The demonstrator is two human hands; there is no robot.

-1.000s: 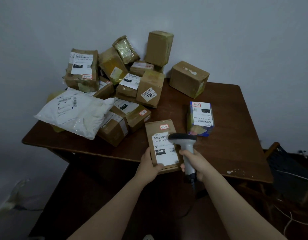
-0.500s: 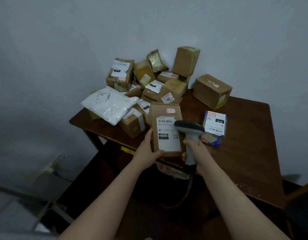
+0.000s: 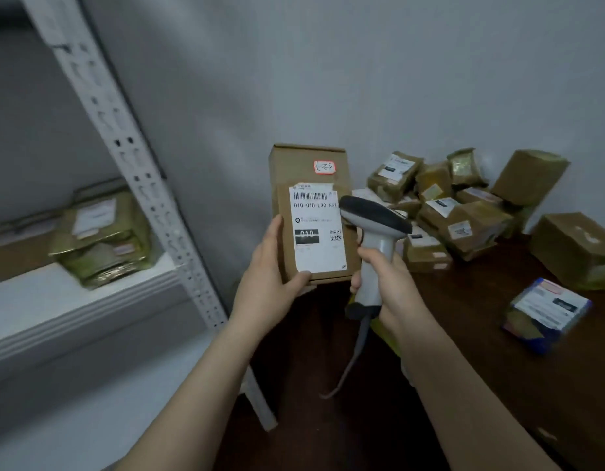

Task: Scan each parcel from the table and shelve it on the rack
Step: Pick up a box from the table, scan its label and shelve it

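My left hand grips a flat brown parcel by its lower left corner and holds it upright in the air, its white barcode label facing me. My right hand grips the handle of a grey barcode scanner, whose dark head sits just right of the label. The scanner's cable hangs down below my hand. A white metal rack stands at the left, with its perforated upright post between the shelf and the parcel.
A taped parcel lies on the rack shelf beside a brown box. The dark wooden table at the right carries a pile of brown parcels, a brown box and a blue-edged box. A grey wall is behind.
My left hand has lifted the parcel off the table and carried it up and left. My view has swung left, bringing the rack in. The scanner stays beside the label.
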